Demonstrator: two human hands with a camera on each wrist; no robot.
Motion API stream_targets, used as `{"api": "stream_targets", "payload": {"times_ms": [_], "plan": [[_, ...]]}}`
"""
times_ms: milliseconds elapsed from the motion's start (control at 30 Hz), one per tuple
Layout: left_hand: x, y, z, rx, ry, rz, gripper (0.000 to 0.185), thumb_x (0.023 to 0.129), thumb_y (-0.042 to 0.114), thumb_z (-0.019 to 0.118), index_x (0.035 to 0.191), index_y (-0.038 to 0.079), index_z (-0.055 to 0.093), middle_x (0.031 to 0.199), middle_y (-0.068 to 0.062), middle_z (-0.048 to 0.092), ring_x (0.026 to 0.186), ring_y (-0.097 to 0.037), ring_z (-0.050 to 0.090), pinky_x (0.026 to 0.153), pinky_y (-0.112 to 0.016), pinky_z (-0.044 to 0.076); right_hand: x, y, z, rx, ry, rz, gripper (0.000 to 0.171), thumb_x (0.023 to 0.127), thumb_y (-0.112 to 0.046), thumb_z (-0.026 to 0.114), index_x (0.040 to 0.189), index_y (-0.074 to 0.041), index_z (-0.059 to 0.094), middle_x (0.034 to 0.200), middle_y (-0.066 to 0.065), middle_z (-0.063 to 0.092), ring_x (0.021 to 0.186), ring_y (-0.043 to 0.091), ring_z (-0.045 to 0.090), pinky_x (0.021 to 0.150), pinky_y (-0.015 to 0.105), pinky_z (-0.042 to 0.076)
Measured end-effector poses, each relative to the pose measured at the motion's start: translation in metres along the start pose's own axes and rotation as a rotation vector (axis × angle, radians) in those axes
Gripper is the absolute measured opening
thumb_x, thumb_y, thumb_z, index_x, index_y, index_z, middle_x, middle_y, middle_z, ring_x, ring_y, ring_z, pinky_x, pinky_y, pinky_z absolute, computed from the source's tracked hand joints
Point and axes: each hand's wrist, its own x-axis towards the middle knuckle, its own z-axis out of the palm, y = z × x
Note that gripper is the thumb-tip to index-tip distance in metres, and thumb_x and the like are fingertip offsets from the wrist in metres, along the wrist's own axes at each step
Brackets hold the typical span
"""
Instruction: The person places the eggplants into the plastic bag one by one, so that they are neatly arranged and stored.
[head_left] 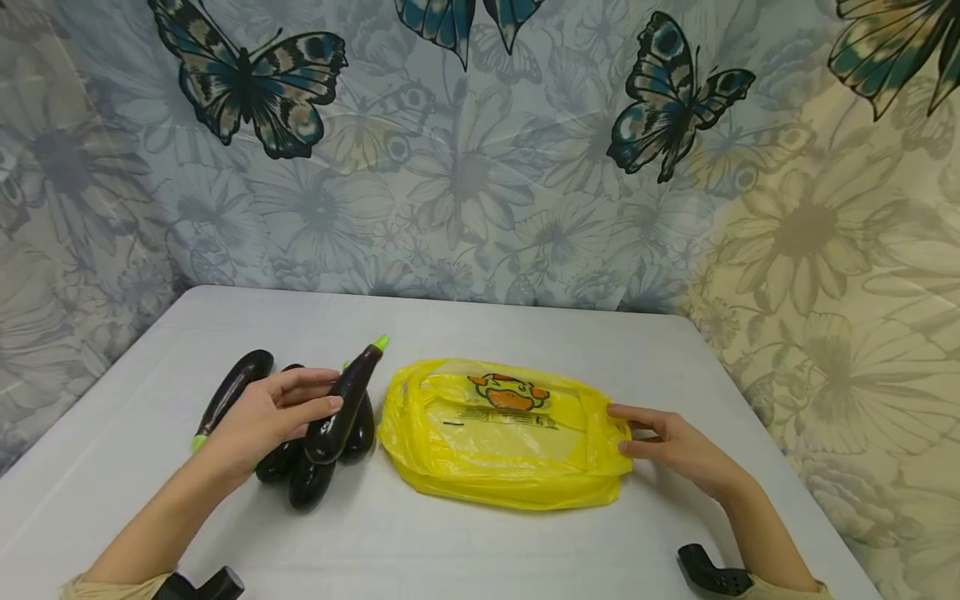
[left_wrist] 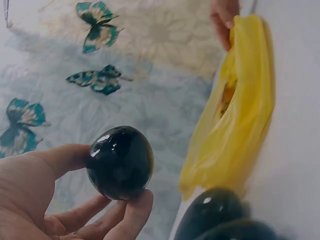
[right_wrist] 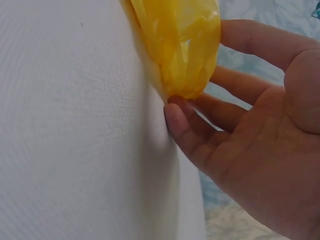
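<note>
My left hand [head_left: 281, 412] holds a dark purple eggplant [head_left: 347, 404] between thumb and fingers, its green stem end tilted up to the right. In the left wrist view, that eggplant [left_wrist: 121, 162] shows its rounded end. Below it on the table lie more eggplants [head_left: 309, 483], partly hidden by the hand and the held one. A yellow plastic bag [head_left: 498, 467] with a duck print lies flat, right of the eggplants. At its right end is my right hand [head_left: 678, 442], thumb and fingers on opposite sides of the yellow bag's edge [right_wrist: 185, 55].
One eggplant [head_left: 234, 392] lies apart at the left, behind the left forearm. The white table [head_left: 450, 554] meets a cloth backdrop [head_left: 465, 200] printed with butterflies and flowers. Black wrist devices [head_left: 716, 575] sit near both cuffs.
</note>
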Motion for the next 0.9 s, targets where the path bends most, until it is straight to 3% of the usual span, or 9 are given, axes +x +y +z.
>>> {"api": "stream_targets", "payload": {"times_ms": [467,767,900], "plan": [[0.013,0.01,0.055,-0.077,-0.105,-0.006,0.062,0.087,0.039,0.076,0.136,0.007,0.056,0.126,-0.009,0.062,0.11,-0.024,0.061,0.088,-0.047,0.052,-0.001,-0.001,0.001,-0.012,0.012,0.0,0.06,0.091,-0.025,0.072,0.143,-0.003,0.05,0.149,0.017,0.041,0.129,0.039,0.041,0.1,0.054,0.041],[0.024,0.015,0.081,-0.067,-0.102,-0.045,0.055,0.085,0.037,0.079,0.13,0.01,0.062,0.124,-0.009,0.064,0.107,-0.024,0.061,0.083,-0.044,0.054,-0.002,-0.003,0.002,-0.023,0.015,-0.001,0.059,0.091,-0.024,0.072,0.143,-0.003,0.051,0.15,0.017,0.04,0.129,0.039,0.04,0.101,0.055,0.04],[0.032,0.019,0.097,-0.107,-0.111,-0.062,0.05,0.083,0.034,0.08,0.126,0.012,0.065,0.121,-0.007,0.066,0.105,-0.022,0.063,0.082,-0.041,0.055,-0.002,-0.003,0.002,-0.02,0.015,0.001,0.06,0.091,-0.024,0.072,0.143,-0.003,0.05,0.15,0.017,0.039,0.13,0.04,0.039,0.1,0.056,0.041]]}}
